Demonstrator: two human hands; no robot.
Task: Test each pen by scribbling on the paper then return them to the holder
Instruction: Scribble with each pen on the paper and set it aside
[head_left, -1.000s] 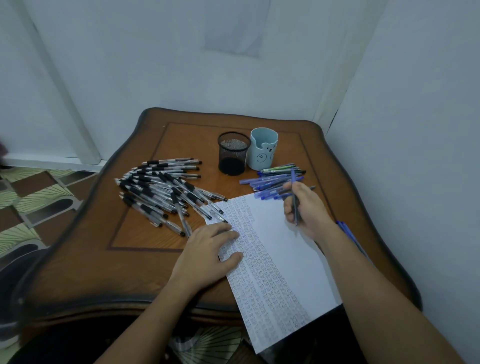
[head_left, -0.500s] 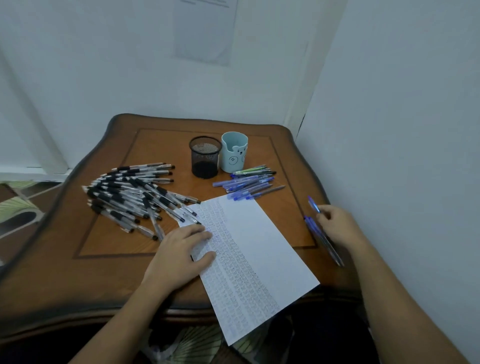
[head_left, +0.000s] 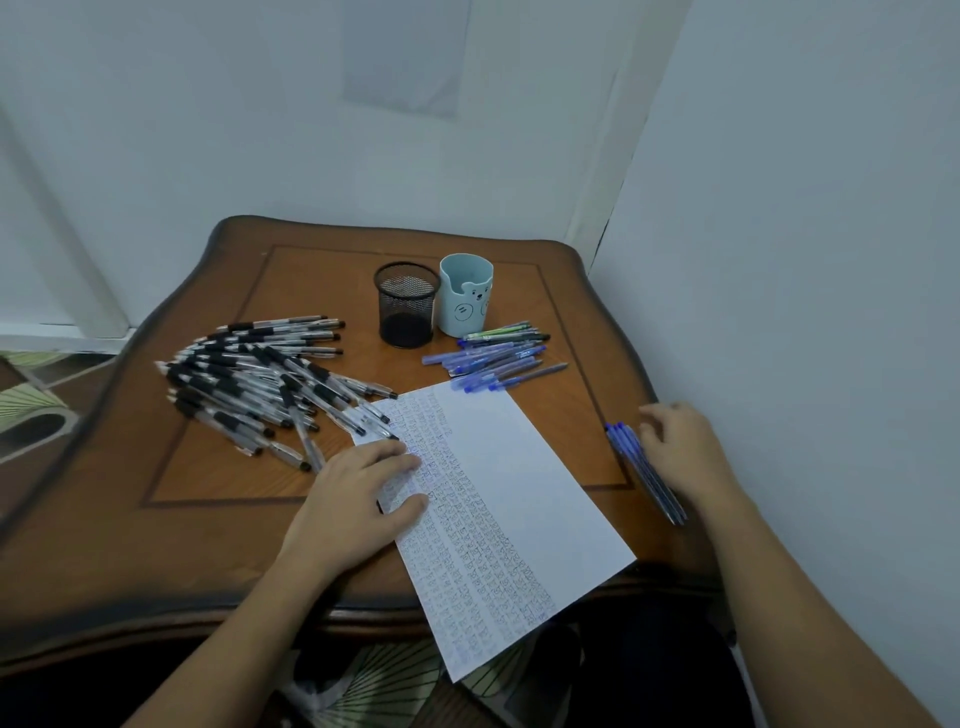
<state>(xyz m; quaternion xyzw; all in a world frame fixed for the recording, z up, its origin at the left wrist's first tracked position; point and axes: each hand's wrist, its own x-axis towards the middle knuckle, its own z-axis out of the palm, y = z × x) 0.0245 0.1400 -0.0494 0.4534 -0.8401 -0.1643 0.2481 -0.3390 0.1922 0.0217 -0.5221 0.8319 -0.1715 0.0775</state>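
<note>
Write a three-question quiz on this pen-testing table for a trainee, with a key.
1. True or false: pens stand upright in the black mesh holder.
2. The left hand lies flat on: A. the paper; B. a closed book; C. a phone.
3. Fill in: the small bunch of blue pens beside the right hand lies near the ____ edge of the table.

Key
1. False: nothing sticks out of the black mesh holder.
2. A.
3. Right.
</note>
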